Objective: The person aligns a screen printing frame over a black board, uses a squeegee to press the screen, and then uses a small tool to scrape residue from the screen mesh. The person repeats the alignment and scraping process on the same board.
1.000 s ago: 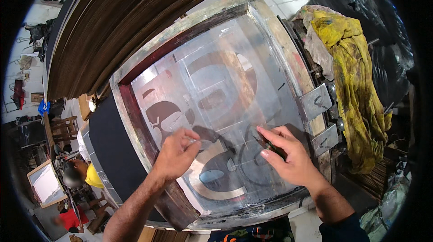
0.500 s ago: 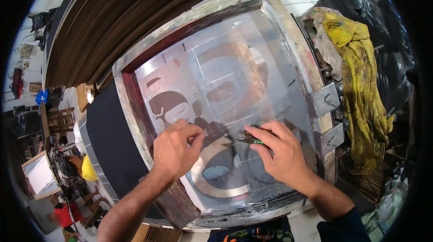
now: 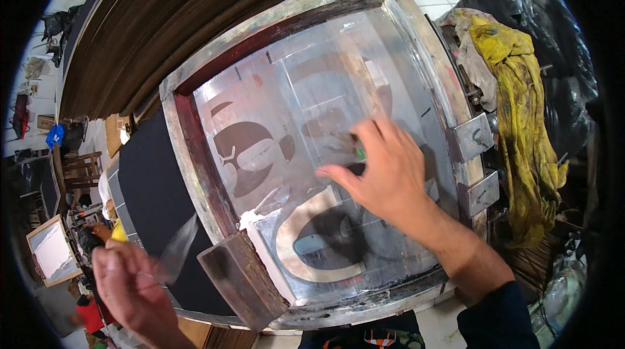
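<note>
A wood-framed printing screen (image 3: 345, 105) with large rounded dark and light shapes lies in front of me. Off its left side, low, my left hand (image 3: 133, 287) is pinched and smeared by motion. From its fingers trails a clear strip of tape or film (image 3: 180, 248). Over the middle of the mesh, my right hand (image 3: 394, 176) has its thumb stretched out and its fingers curled. A small dark tool with a green part (image 3: 359, 151) shows at those fingers; most of it is covered, and its kind cannot be made out.
A worn wooden block (image 3: 244, 277) rests across the frame's lower left corner. Metal clamps (image 3: 472, 137) grip the right side, beside a stained yellow cloth (image 3: 514, 108). Stacked brown boards (image 3: 182, 30) stand at the far left; black fabric (image 3: 156, 212) lies left of the frame.
My left hand has swung from the mesh out to the lower left, with a clear strip now trailing from it. My right hand has moved up and slightly left over the screen.
</note>
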`<act>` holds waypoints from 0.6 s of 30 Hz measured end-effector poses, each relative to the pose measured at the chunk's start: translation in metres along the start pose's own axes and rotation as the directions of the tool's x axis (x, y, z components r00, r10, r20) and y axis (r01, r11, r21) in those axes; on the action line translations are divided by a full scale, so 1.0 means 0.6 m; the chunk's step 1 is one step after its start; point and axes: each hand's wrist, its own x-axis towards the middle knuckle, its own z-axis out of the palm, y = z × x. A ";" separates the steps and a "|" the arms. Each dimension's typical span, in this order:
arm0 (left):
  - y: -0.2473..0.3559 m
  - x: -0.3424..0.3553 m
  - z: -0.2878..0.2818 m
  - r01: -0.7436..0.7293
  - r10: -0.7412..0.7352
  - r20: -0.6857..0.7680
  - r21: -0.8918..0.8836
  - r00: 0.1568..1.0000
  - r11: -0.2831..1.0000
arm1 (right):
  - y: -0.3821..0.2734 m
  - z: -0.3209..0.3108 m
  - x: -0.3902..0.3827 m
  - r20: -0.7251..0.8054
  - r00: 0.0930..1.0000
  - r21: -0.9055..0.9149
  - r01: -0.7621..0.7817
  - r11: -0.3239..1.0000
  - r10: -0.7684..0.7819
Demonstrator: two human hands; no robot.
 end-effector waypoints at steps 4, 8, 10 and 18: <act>0.002 -0.040 -0.096 0.020 0.014 -0.401 0.082 0.916 0.996 | -0.009 0.054 0.035 0.032 0.982 -0.119 0.188 0.975 -0.186; -0.009 -0.071 -0.163 -0.013 0.133 -0.193 0.521 0.972 0.853 | -0.014 0.048 0.044 0.188 0.971 -0.161 0.181 0.970 -0.150; -0.015 -0.093 -0.184 0.084 0.057 -0.340 0.387 0.939 0.918 | -0.013 0.032 0.054 0.305 0.946 -0.183 0.171 0.968 -0.110; -0.036 -0.151 -0.274 0.129 -0.101 -0.377 0.050 0.921 0.990 | 0.011 0.022 0.034 0.168 0.985 -0.132 0.060 0.989 -0.038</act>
